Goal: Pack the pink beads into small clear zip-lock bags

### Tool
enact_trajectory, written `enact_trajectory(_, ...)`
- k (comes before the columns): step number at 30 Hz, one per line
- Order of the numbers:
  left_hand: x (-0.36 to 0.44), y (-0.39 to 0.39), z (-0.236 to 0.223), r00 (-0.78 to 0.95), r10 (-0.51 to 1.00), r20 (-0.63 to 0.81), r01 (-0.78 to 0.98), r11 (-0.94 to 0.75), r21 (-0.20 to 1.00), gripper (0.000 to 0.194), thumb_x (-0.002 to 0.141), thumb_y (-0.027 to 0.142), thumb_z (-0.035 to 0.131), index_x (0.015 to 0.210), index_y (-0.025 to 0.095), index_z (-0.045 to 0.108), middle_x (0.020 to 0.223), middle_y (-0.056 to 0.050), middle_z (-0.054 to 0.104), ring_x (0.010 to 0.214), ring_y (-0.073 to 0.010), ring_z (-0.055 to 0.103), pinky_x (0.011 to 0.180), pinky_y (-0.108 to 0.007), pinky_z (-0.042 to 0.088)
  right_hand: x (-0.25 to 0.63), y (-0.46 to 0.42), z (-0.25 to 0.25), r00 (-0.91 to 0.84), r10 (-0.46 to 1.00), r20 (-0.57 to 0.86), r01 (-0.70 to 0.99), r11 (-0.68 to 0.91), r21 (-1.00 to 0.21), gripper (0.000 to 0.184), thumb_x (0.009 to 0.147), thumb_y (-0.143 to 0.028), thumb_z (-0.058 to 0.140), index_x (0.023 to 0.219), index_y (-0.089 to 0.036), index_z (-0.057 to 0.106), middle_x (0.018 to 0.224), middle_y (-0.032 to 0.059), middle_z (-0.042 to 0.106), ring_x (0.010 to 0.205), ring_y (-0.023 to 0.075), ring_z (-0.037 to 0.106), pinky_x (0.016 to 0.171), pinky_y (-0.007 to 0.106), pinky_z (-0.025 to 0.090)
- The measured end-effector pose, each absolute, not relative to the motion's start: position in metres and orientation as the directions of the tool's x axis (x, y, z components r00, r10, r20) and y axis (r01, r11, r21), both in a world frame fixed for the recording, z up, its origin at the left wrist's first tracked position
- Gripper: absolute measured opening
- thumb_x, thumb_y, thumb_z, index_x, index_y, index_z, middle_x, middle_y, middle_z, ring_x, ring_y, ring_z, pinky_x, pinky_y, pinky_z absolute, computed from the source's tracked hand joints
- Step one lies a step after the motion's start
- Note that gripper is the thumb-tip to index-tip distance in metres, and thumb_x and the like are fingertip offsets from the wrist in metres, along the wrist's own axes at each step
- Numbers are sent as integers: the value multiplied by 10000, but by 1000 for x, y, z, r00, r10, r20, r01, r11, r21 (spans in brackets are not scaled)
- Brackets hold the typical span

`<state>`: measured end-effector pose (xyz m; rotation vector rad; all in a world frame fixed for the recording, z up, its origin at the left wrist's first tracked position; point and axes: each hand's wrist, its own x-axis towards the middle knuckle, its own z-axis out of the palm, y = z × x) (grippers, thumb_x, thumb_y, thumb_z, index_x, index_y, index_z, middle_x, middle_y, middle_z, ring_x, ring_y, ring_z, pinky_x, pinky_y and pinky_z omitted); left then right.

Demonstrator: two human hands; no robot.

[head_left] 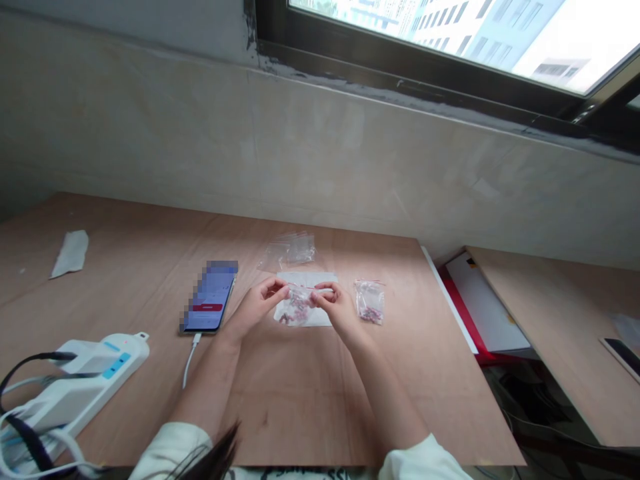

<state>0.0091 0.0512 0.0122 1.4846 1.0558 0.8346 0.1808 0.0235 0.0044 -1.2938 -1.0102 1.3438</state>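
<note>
A power strip [85, 380] and a phone [210, 297] are seen on the wooden table [280, 393]. A clear bag [300, 305] of small reddish parts is pinched, apparently, by the left hand [260, 307] and right hand [333, 308], held above a white sheet [305, 279]. A second bag [370, 301] is laid to the right.

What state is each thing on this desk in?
Clear zip bag: held up, small pinkish parts inside
Left hand: pinching the bag
Right hand: pinching the bag
Second zip bag: lying flat, parts inside
Clear plastic bags: crumpled
Phone: screen lit, cable attached
Power strip: plugs inserted
</note>
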Motion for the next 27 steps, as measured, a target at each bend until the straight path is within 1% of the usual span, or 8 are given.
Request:
enact_trajectory(3,11,46,15,383,922,-55,157,-7,988,210,736,345,480,789,153,544,729,2,576,727,-132,546,680,-238,418,182,23,2,49,968,-247,-150,-237,-960,221,571,-322,641,643,-146,529,545,1,592,533,120,551,588,263,410)
enact_trajectory(6,12,41,16,406,911,-76,175,4,985,205,734,337,482,785,151,554,725,3,577,721,-132,544,669,-232,416,181,22,2,73,956,-283,-180,-267,-947,212,530,-292,661,601,-145,526,543,0,596,533,120,554,599,264,407)
enact_trajectory(9,12,40,16,407,909,-84,218,-7,976,201,726,332,491,732,146,568,693,4,577,712,-138,543,667,-232,411,180,21,2,100,950,-295,-159,-278,-947,194,519,-266,662,574,-150,517,511,-5,586,526,125,555,602,263,400)
enact_trajectory(13,12,43,20,367,928,-67,267,-36,963,202,712,333,504,683,145,571,675,-1,583,701,-146,543,671,-238,409,181,22,1,87,961,-263,-125,-251,-960,189,538,-289,651,599,-152,536,552,1,596,563,132,554,614,266,396)
enact_trajectory(17,12,45,23,342,939,-44,232,-39,972,184,718,323,496,675,150,541,659,6,562,672,-134,533,645,-227,405,179,25,1,-7,976,-219,-145,-218,-965,182,570,-313,631,622,-155,558,626,2,601,603,120,535,630,256,391)
enact_trajectory(20,13,42,23,391,918,-69,188,-6,982,198,728,334,476,649,155,504,614,25,520,611,-117,512,592,-213,397,175,24,3,13,971,-237,-155,-233,-960,160,550,-291,634,569,-164,538,558,-24,560,541,105,494,576,243,379)
enact_trajectory(23,15,38,22,453,885,-107,202,15,979,231,744,358,446,642,157,497,590,37,492,561,-105,483,546,-204,377,170,21,3,18,970,-242,-147,-237,-960,156,541,-269,634,533,-165,517,515,-37,525,515,97,469,559,237,366)
enact_trajectory(27,19,36,18,423,904,-56,287,-75,955,221,734,342,467,643,152,529,632,18,511,648,-128,491,601,-211,376,165,16,-1,-44,981,-191,-176,-195,-965,153,591,-309,604,616,-170,546,600,-22,552,573,106,494,588,235,379)
